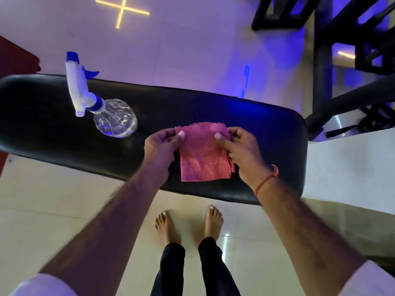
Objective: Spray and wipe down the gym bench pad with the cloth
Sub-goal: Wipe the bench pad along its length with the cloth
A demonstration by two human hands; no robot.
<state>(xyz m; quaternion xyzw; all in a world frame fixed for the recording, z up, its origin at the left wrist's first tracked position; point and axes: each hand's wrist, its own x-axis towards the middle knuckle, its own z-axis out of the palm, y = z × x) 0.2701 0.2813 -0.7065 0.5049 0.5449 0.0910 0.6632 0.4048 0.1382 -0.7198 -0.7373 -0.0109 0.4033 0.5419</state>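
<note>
A black padded gym bench pad [224, 112] runs across the middle of the view. Over its near half hangs a folded pink cloth [203, 154], held up by both hands. My left hand [160, 146] pinches its upper left corner between thumb and fingers. My right hand [239, 148] pinches the upper right corner the same way. A clear spray bottle [115, 118] with a white and blue trigger head stands on the pad to the left of the cloth, apart from both hands.
Black gym machine frames [324, 67] stand at the right and far right, close to the pad's end. A white ledge [350, 167] lies right of the pad. My bare feet [188, 225] stand on the glossy tiled floor just in front of the bench.
</note>
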